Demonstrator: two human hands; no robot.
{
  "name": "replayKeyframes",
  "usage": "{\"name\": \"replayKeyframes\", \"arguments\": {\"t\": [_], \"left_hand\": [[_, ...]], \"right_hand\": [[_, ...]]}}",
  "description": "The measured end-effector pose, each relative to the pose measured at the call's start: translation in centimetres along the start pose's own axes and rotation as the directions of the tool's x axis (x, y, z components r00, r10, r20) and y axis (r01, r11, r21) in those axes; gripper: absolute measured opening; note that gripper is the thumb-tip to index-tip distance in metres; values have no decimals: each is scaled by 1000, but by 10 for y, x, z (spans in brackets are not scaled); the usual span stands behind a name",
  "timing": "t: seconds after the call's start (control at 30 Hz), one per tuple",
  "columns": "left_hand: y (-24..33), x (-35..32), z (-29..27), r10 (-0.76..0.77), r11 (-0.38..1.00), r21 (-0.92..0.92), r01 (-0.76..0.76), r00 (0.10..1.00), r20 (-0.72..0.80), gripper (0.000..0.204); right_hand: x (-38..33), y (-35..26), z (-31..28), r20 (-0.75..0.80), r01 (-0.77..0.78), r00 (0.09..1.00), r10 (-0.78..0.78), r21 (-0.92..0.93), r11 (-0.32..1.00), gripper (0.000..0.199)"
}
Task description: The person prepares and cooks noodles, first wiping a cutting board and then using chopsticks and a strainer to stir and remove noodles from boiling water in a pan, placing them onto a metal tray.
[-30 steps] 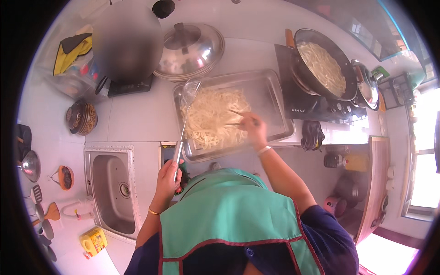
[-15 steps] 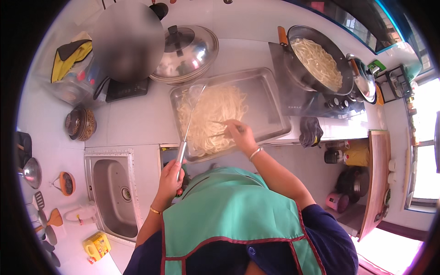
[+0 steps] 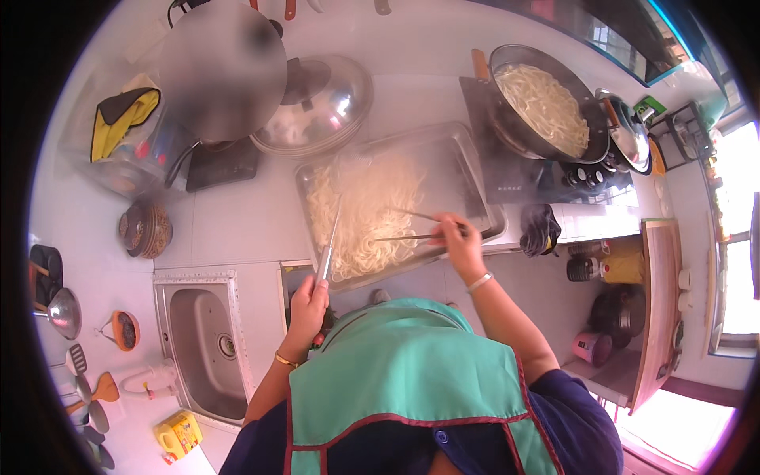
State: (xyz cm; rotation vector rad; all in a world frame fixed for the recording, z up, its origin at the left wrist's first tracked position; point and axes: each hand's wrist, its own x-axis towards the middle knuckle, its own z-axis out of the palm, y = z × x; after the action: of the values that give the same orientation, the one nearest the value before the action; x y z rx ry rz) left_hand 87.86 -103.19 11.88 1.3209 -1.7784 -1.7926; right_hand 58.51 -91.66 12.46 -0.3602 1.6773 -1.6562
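Note:
Pale noodles lie heaped across the left and middle of a rectangular metal tray, with steam rising off them. My left hand is closed round the handle of a long metal utensil; its far end lies among the noodles, and the steam hides the shape of its head. Held in my right hand at the tray's near right edge is a pair of dark chopsticks. Their tips are apart and touch the noodles.
Back right, a black wok of noodles stands on the cooktop, its wooden handle pointing away. Behind the tray sits a domed metal lid. A sink lies to the left, and a dark cloth hangs at the counter edge.
My right hand has drawn back to the right with the chopsticks, which show more of their length now. The utensil in my left hand has shifted slightly nearer, its head sinking from sight.

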Motion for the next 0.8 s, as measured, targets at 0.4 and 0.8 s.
{"name": "replayKeyframes", "arguments": {"t": [0.4, 0.8], "left_hand": [[-81, 49, -1, -70, 814, 561, 150, 984, -162, 42], [-113, 181, -44, -128, 985, -159, 59, 877, -463, 24]], "right_hand": [[78, 99, -155, -649, 80, 735, -195, -203, 976, 35], [21, 130, -144, -544, -141, 774, 323, 350, 926, 26]]}}
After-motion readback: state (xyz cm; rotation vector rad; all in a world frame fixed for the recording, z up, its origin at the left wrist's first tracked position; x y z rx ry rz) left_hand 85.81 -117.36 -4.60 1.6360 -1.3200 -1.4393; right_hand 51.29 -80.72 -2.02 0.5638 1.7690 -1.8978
